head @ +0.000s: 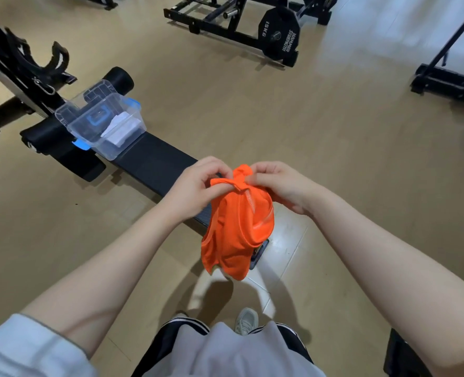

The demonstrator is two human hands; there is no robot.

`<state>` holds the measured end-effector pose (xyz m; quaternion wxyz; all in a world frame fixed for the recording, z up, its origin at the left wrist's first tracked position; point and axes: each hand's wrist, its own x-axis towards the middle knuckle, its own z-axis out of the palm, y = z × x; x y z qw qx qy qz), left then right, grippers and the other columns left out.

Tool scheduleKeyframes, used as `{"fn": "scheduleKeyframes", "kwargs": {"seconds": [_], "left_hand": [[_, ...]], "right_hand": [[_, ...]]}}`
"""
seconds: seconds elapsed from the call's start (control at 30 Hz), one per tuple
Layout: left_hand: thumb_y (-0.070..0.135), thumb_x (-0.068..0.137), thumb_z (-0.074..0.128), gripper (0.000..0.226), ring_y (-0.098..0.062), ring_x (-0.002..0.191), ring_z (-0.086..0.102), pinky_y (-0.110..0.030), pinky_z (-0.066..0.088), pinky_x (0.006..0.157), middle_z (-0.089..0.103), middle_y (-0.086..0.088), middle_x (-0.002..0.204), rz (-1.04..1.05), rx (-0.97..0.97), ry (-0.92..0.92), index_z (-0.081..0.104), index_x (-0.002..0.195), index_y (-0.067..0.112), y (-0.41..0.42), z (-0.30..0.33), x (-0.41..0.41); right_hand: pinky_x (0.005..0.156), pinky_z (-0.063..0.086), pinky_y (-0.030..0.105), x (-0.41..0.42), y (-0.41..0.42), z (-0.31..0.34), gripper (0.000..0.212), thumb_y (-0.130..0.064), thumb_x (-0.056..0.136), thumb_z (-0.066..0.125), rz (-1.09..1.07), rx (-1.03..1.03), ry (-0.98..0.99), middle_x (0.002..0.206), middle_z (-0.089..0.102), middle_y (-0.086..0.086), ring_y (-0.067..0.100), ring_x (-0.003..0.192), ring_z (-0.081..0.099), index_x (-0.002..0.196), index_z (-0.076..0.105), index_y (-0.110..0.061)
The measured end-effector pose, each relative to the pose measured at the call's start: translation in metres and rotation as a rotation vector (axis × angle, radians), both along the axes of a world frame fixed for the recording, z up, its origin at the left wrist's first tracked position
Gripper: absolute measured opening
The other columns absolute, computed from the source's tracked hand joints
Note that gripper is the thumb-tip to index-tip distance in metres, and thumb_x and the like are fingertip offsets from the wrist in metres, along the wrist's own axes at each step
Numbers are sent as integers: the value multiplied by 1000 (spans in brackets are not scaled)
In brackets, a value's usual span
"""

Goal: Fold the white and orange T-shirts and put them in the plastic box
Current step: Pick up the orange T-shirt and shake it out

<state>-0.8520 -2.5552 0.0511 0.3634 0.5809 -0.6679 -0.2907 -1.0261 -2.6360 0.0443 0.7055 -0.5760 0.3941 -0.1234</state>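
Orange shirt (237, 227) is being held in air over near end of table (157, 161), bunched, hanging loose. Top edge is being pinched by left hand (195, 183) and right hand (280, 183), both closed on cloth, close together. White shirt (122, 129) is already lying folded in box (103, 118), which is standing at far end of table. Cloth is judged light, soft, thin, maybe little slippery; not fragile. Better hold is being judged at two shoulders, hands wide apart, so shirt is opening flat for folding.
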Motion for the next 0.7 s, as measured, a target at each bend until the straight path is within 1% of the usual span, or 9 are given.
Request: {"fn": "scheduleKeyframes", "kwargs": {"seconds": [0.1, 0.2, 0.3, 0.37, 0.4, 0.53, 0.57, 0.63, 0.7], "left_hand": [[29, 80, 59, 3, 5, 88, 50, -7, 38, 78, 53, 18, 94, 38, -29, -11, 56, 79, 27, -1, -4, -1], [32, 81, 57, 5, -3, 76, 54, -19, 43, 75, 58, 13, 81, 89, 25, 55, 54, 77, 32, 0, -7, -4], [36, 77, 61, 8, -6, 65, 53, -23, 46, 66, 58, 10, 66, 74, 193, 259, 57, 73, 30, -1, -4, -9], [38, 71, 64, 13, -7, 63, 52, -18, 44, 60, 59, 10, 64, 7, 286, 388, 59, 69, 27, -5, -2, -16], [33, 72, 65, 12, -7, 60, 52, -17, 43, 57, 59, 8, 63, -26, 330, 467, 59, 69, 24, -9, -2, -20], [12, 75, 59, 10, -6, 52, 53, -16, 42, 49, 59, 5, 59, -154, 500, 766, 56, 66, 15, -21, -2, -37], [10, 72, 65, 13, -5, 51, 53, -15, 43, 48, 59, 5, 58, -189, 532, 828, 59, 62, 17, -22, -2, -39], [23, 63, 72, 12, -7, 55, 55, -16, 44, 50, 61, 3, 63, -224, 560, 943, 61, 58, 21, -24, -4, -33], [26, 63, 75, 16, -14, 66, 54, -22, 45, 56, 57, -7, 78, -142, 546, 1007, 61, 63, 20, -31, -12, -12]], "right_hand": [[49, 27, 23, -1, -4, -5, 25, -2, 85, 47, -266, 24, 50, 47, 41, -6, 8, 42, 36, 66, 48, -18], [46, 32, 21, -11, -5, -9, 30, 4, 83, 38, -439, 80, -23, 43, 40, -7, 9, 40, 38, 62, 44, -16], [45, 46, 17, -27, -8, -8, 28, 6, 80, 35, -644, 203, -124, 60, 59, 3, 10, 47, 59, 86, 59, -6], [51, 51, 20, -41, -14, -11, 34, 4, 78, 35, -791, 275, -150, 74, 59, 6, 16, 58, 62, 101, 55, -9], [55, 50, 22, -49, -17, -13, 34, 4, 77, 36, -836, 269, -133, 74, 57, 6, 19, 62, 60, 101, 54, -12], [53, 52, 20, -71, -26, -15, 23, 5, 82, 42, -842, 171, -113, 74, 59, 4, 16, 59, 55, 82, 59, -12], [55, 54, 20, -73, -30, -15, 23, 4, 85, 44, -827, 164, -149, 76, 62, 4, 15, 58, 58, 83, 59, -13], [63, 57, 21, -67, -40, -14, 19, 2, 88, 47, -773, 170, -252, 82, 65, 6, 14, 66, 64, 90, 59, -13], [70, 57, 21, -50, -55, -11, 20, 3, 88, 49, -693, 139, -294, 87, 64, 5, 12, 75, 65, 99, 58, -11]]}}
